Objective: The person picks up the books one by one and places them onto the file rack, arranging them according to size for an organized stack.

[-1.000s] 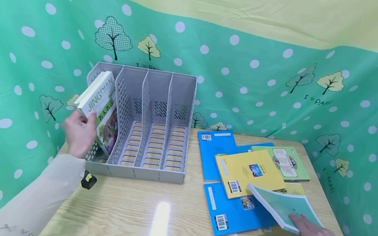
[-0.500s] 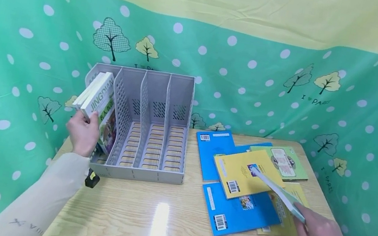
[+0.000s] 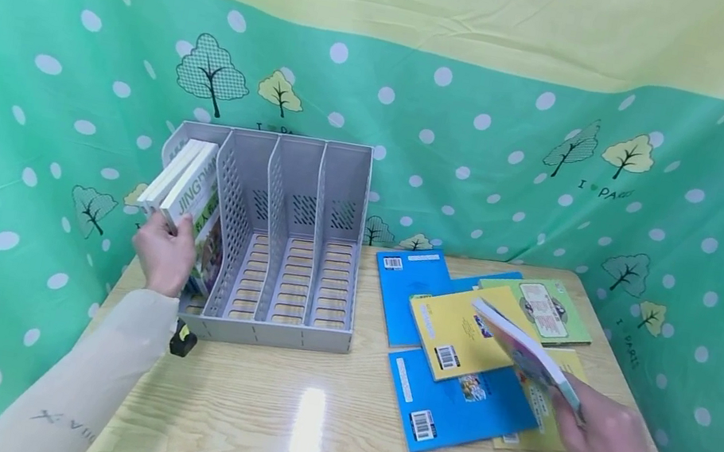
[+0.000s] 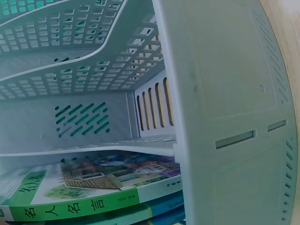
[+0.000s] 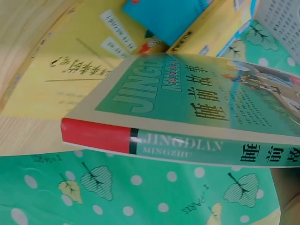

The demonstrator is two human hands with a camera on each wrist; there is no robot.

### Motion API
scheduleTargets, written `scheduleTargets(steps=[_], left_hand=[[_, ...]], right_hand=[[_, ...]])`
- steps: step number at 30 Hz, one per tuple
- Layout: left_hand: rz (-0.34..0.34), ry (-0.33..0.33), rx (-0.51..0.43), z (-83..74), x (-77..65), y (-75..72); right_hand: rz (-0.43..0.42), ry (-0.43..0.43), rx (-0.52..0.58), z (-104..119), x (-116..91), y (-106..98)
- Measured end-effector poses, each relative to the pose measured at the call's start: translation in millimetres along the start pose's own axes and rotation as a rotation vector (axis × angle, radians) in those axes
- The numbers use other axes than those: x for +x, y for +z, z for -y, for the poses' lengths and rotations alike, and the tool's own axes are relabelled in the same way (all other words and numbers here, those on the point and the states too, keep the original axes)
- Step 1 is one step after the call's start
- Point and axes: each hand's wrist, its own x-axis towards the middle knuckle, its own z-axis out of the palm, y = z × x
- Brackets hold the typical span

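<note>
My left hand (image 3: 164,252) grips the near end of white-paged books standing in the leftmost compartment of the grey magazine rack (image 3: 263,332). The front one, a book (image 3: 190,188) with "JINGDIAN" on its cover, leans there; its green-and-white spine (image 4: 93,206) shows low in the left wrist view, blue spines below it. On the right, my right hand (image 3: 614,444) holds a tilted storybook (image 3: 528,356) by its near end, above the loose books. In the right wrist view this storybook (image 5: 159,93) has a green cover and a red-and-green spine.
Right of the rack lie overlapping books: a yellow one (image 3: 453,327) on top, blue ones (image 3: 451,420) beneath, a green one (image 3: 573,324) behind and another yellow one (image 3: 535,442) at the right. A polka-dot curtain (image 3: 423,124) hangs behind the wooden table (image 3: 240,423).
The right hand has turned its storybook from flat, to edge-on, to tilted with its other cover showing. The left hand has moved slightly right, and the books it grips stand more evenly side by side.
</note>
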Motion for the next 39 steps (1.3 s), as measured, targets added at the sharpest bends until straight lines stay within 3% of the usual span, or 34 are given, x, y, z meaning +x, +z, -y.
scheduleTargets(steps=[9, 13, 20, 24, 31, 39], left_hand=[[-0.029, -0.001, 0.002, 1.9, 0.4, 6.6], [-0.034, -0.016, 0.005, 2.1, 0.5, 7.5], [-0.045, -0.016, 0.024, 5.3, 1.2, 9.4], [-0.011, -0.026, 0.036, 5.0, 1.1, 8.7], [0.121, -0.023, 0.128, 1.9, 2.6, -3.0], [0.155, 0.035, 0.199, 2.2, 4.4, -14.6]], right_hand=[[-0.083, -0.038, 0.049, 10.0, 10.5, 2.7], [-0.083, -0.016, 0.061, 12.2, 13.2, 0.9], [-0.154, 0.011, 0.120, 21.7, 18.9, 0.7], [-0.136, 0.044, 0.167, 32.0, 24.5, -0.3], [-0.075, 0.111, 0.254, 48.6, 36.7, 2.1], [-0.119, 0.120, 0.310, 57.3, 45.3, 12.6]])
